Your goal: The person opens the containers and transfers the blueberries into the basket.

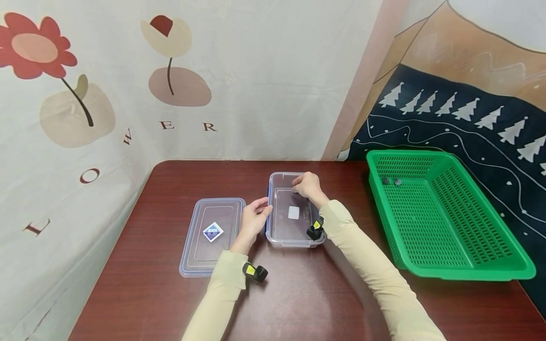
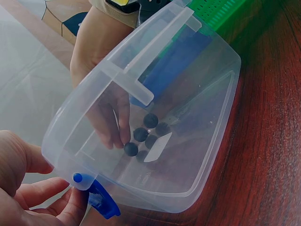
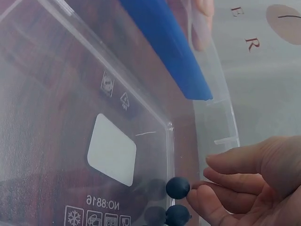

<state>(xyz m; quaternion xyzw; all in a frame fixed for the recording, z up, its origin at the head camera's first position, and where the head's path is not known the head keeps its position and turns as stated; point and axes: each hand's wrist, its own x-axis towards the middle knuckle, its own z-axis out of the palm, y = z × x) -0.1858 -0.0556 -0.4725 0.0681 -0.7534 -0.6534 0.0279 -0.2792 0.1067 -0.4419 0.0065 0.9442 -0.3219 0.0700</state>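
Note:
A clear plastic box (image 1: 281, 227) with blue clips stands on the table. At its left side, my left hand (image 1: 252, 219) grips the wall between thumb and fingers, beside a blue clip (image 2: 104, 200). My right hand (image 1: 308, 185) reaches down into the box from the far side. Several small dark blue balls (image 2: 150, 120) lie on the box floor. The fingertips of the right hand are right at one ball (image 3: 178, 188), with the thumb standing apart from it. A white label (image 3: 112, 150) shows on the box floor.
The clear lid (image 1: 200, 255) with a blue and white sticker lies left of the box. To the right is a green basket (image 1: 477, 273) holding two small dark balls (image 1: 398, 182) in its far left corner. A curtain (image 1: 256, 94) hangs behind the table.

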